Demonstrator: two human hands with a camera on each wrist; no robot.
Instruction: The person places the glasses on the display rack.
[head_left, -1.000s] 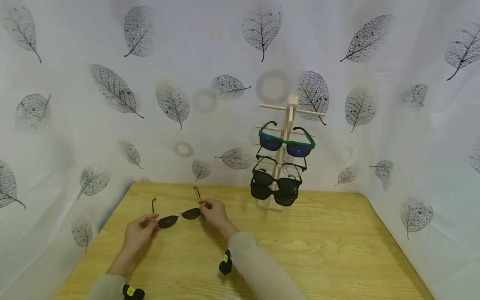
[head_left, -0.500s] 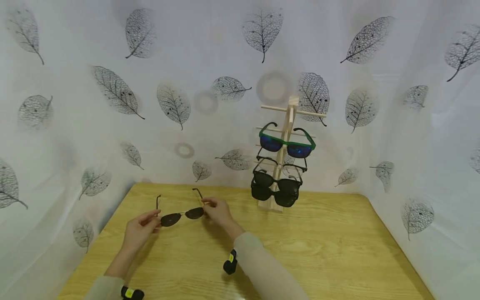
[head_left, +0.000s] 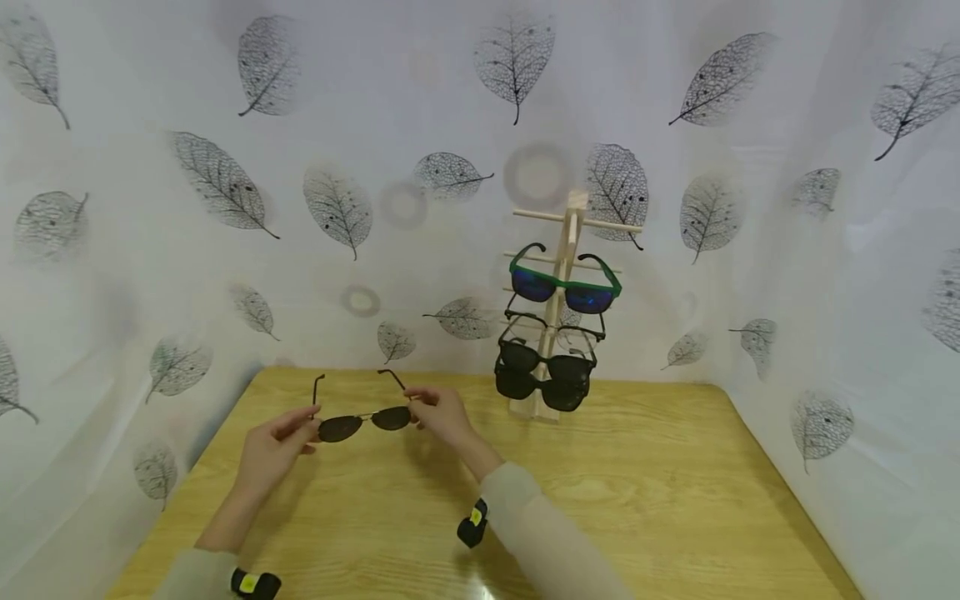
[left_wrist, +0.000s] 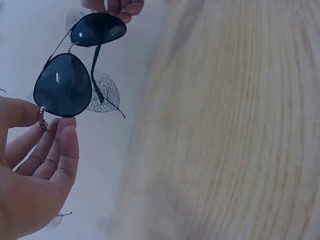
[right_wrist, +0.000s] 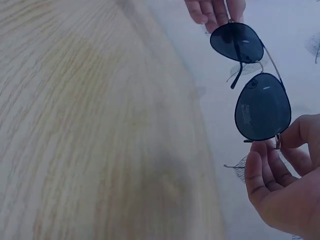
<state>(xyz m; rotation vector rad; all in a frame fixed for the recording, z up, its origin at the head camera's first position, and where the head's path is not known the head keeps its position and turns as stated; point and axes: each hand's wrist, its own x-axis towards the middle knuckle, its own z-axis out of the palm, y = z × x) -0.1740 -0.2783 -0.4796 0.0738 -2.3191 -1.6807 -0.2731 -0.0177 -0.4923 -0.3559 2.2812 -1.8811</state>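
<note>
A pair of dark-lensed aviator sunglasses [head_left: 341, 428] with a thin metal bridge is held up over the left part of the table, lenses facing the person. Both temples are unfolded and point away toward the wall. My left hand [head_left: 272, 454] pinches the frame at its left hinge. At the opposite hinge, my right hand [head_left: 444, 417] pinches the other end. Seen from the left wrist, thumb and fingers meet at the metal hinge beside the near lens [left_wrist: 63, 85]. The right wrist view shows the same kind of pinch beside the other lens [right_wrist: 263, 107], which bears faint printing.
A wooden display stand [head_left: 572, 242] with crossbars stands at the table's back, right of the hands. It carries green-framed sunglasses [head_left: 564, 283], thin-framed glasses and black sunglasses [head_left: 542, 388] lower down. Leaf-printed white curtain [head_left: 420, 83] encloses the wooden table [head_left: 615, 500].
Both hands have raised the sunglasses slightly and levelled them, and the right forearm has shifted a little to the right. Both hands keep their pinch, and the stand's glasses stay put.
</note>
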